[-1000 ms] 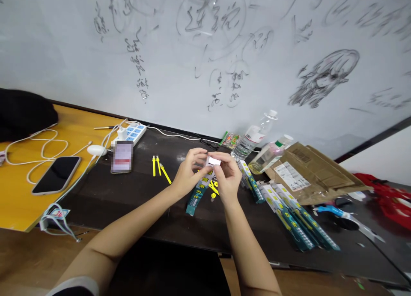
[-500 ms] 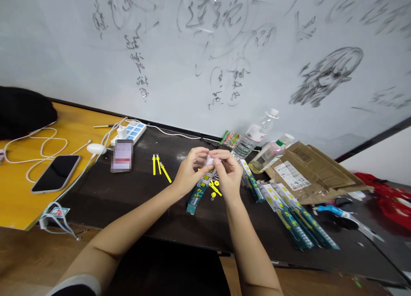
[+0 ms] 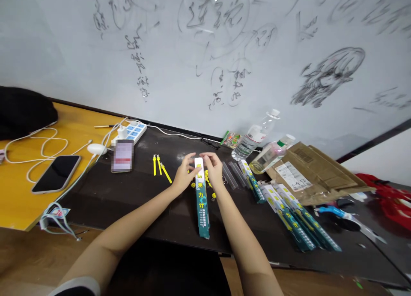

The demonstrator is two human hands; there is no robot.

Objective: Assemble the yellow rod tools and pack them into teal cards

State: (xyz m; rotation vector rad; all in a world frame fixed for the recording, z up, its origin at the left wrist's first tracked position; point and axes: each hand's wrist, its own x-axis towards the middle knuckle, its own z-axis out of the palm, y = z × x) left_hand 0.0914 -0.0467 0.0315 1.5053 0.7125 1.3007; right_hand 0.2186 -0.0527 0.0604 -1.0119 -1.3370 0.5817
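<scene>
Between both hands is a long, narrow spring-scale box (image 3: pixel 201 201), green and white with yellow characters, its near end pointing toward me. My left hand (image 3: pixel 186 174) is closed on the left side of its white far end. At the same end, my right hand (image 3: pixel 213 167) pinches the top right corner. Whether the far flap is fully folded is hidden by the fingers. Small yellow parts (image 3: pixel 213 196) lie beside and partly behind the box. Several clear tubes (image 3: pixel 229 176) rest right of my right hand. Three yellow rods with metal tips (image 3: pixel 160 165) lie to the left.
More spring-scale boxes (image 3: pixel 289 219) lie on the right, before a brown cardboard parcel (image 3: pixel 305 163). Two bottles (image 3: pixel 252 139) stand near the whiteboard (image 3: pixel 167 73). A power strip (image 3: pixel 136 131), phones (image 3: pixel 56 174) and white cables occupy the left. Blue-handled scissors (image 3: pixel 340 212) lie far right.
The box has swung straighter and come toward me, its face now more fully visible. Both hands shifted slightly left along with it. The clear tubes have come into sight.
</scene>
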